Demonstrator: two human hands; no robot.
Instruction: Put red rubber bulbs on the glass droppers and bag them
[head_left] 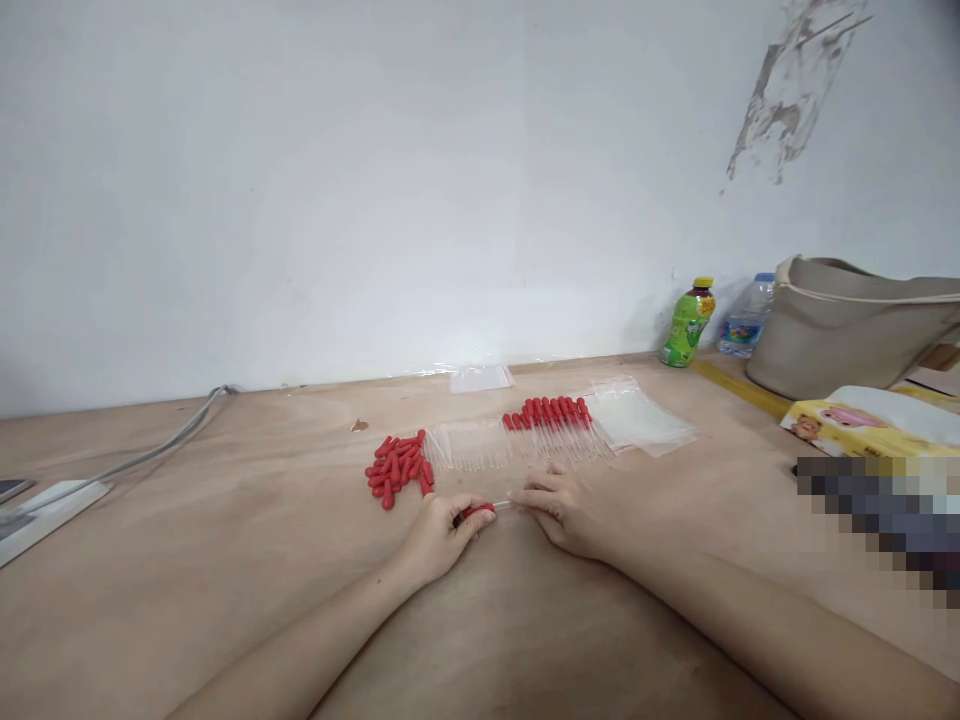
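Note:
My left hand (441,532) pinches a red rubber bulb (478,510) just above the wooden table (225,560). My right hand (564,512) pinches the clear glass tube (502,504) that sticks out of that bulb. Both hands meet at the table's middle. Behind the left hand lies a pile of loose red bulbs (397,468). Bare clear tubes (469,445) lie in a row beside it. Behind the right hand is a row of finished droppers with red bulbs (556,418).
Clear plastic bags (637,415) lie at the back right. A green bottle (688,324), a water bottle (746,318) and a beige bag (847,325) stand by the wall. A tissue pack (862,422) is at right. A cable (142,450) and power strip (45,510) lie at left.

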